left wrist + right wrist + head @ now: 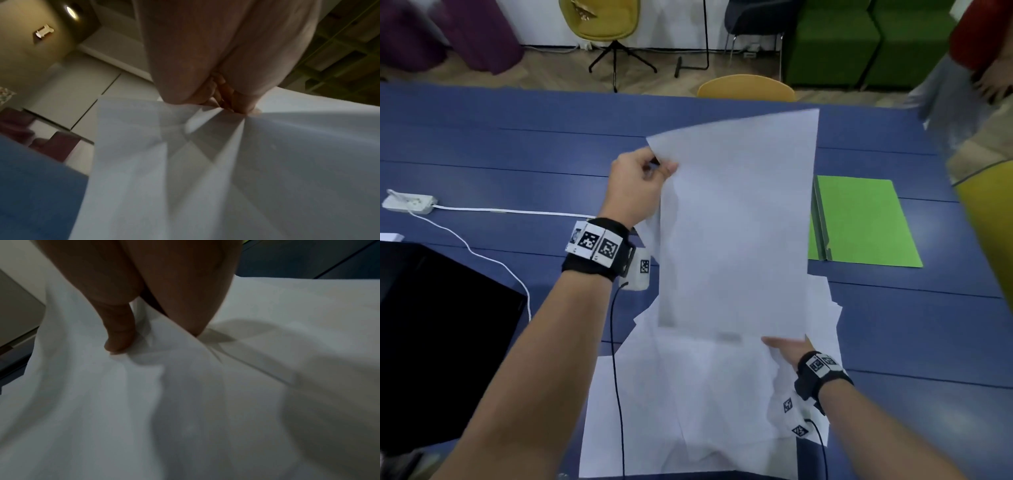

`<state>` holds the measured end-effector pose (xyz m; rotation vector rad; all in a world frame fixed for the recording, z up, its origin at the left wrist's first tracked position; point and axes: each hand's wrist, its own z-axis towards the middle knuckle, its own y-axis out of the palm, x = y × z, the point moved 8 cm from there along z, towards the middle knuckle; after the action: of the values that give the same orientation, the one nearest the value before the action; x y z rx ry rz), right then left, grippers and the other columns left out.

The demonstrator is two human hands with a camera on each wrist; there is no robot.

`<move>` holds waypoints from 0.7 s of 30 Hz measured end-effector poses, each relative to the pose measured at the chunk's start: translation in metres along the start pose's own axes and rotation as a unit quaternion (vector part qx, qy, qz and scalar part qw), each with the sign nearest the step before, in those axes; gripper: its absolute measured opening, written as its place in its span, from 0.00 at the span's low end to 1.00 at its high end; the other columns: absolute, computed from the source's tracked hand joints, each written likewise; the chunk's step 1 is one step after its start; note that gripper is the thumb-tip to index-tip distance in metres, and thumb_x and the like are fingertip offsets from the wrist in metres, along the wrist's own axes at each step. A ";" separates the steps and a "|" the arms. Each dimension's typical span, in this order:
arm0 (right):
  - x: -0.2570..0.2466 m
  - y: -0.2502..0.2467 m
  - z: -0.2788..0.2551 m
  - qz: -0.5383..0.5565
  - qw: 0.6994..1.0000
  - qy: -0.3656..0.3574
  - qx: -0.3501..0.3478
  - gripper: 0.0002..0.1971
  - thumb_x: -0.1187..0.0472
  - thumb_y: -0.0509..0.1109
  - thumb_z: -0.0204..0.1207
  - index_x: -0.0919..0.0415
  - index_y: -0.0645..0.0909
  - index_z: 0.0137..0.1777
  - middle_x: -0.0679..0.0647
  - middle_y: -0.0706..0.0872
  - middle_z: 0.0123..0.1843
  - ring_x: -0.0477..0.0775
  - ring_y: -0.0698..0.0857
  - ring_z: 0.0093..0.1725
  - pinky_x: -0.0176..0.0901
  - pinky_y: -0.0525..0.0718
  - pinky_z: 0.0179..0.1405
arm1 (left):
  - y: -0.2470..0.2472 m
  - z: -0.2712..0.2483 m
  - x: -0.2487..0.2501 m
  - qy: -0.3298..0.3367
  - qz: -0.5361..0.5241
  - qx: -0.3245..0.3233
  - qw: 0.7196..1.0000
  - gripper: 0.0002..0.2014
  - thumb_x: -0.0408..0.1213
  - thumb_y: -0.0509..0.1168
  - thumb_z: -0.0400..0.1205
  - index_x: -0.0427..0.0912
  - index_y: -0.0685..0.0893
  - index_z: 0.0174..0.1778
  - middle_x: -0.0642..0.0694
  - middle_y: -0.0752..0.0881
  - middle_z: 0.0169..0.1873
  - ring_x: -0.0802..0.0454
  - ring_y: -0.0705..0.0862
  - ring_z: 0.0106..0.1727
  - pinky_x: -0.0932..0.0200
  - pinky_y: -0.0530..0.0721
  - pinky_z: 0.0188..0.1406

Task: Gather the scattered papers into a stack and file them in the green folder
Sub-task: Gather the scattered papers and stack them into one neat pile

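A bundle of white sheets (pixel 736 222) is held up above the blue table (pixel 500 154). My left hand (pixel 650 171) pinches its upper left corner; the left wrist view shows the fingers (pixel 232 100) pressed into creased paper (pixel 226 170). My right hand (pixel 786 344) grips the bundle's lower right edge, thumb (pixel 119 339) on top of the sheets (pixel 185 402). More loose papers (pixel 688 394) lie overlapping on the table under my arms. The green folder (pixel 866 222) lies open and flat to the right of the held sheets.
A black box (pixel 438 342) stands at the near left. A white power strip (pixel 409 202) with its cable (pixel 493 260) lies at the left. Another person (pixel 983 102) stands at the far right. Chairs (pixel 746 87) stand beyond the table.
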<state>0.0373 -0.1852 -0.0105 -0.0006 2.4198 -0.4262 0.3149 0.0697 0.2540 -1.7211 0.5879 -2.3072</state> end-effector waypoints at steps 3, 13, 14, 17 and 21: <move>0.006 0.008 0.004 -0.002 0.999 -0.023 -0.048 0.19 0.70 0.68 0.79 0.89 0.73 0.59 0.80 0.83 0.60 0.85 0.70 0.69 0.74 0.72 0.67 | 0.044 -0.026 -0.038 -0.050 0.016 -0.094 0.994 0.04 0.35 0.73 0.83 0.45 0.92 0.52 0.60 0.90 0.39 0.71 0.85 0.37 0.69 0.83 0.47; 0.077 -0.010 0.058 0.023 0.998 0.050 -0.013 0.22 0.57 0.65 0.75 0.79 0.80 0.57 0.63 0.88 0.46 0.59 0.84 0.42 0.58 0.86 0.49 | 0.149 -0.138 -0.167 -0.202 0.139 -0.251 0.936 0.13 0.46 0.71 0.85 0.39 0.89 0.46 0.48 0.91 0.43 0.45 0.87 0.47 0.56 0.83 0.47; 0.089 -0.008 0.066 0.031 0.997 0.074 -0.018 0.25 0.56 0.63 0.77 0.80 0.77 0.63 0.64 0.86 0.52 0.58 0.84 0.48 0.56 0.85 0.54 | 0.154 -0.143 -0.175 -0.213 0.141 -0.250 0.934 0.13 0.47 0.71 0.85 0.39 0.88 0.45 0.48 0.91 0.44 0.44 0.87 0.47 0.55 0.84 0.48; 0.062 -0.012 0.039 0.058 0.996 0.072 -0.005 0.21 0.60 0.60 0.82 0.76 0.78 0.66 0.67 0.83 0.64 0.63 0.84 0.60 0.53 0.80 0.65 | 0.163 -0.151 -0.187 -0.226 0.152 -0.244 0.931 0.16 0.47 0.71 0.84 0.35 0.85 0.43 0.46 0.90 0.43 0.40 0.86 0.48 0.52 0.85 0.48; 0.044 -0.007 0.021 0.313 0.945 0.075 -0.067 0.25 0.44 0.59 0.85 0.63 0.86 0.62 0.60 0.90 0.59 0.63 0.88 0.59 0.57 0.81 0.66 | 0.172 -0.154 -0.194 -0.236 0.150 -0.238 0.930 0.16 0.46 0.72 0.83 0.33 0.85 0.45 0.41 0.89 0.45 0.40 0.86 0.49 0.54 0.83 0.47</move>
<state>0.0154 -0.2033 -0.0512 0.7433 2.4234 0.0330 0.2144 0.0207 -0.0255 -2.1058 1.2691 -1.5389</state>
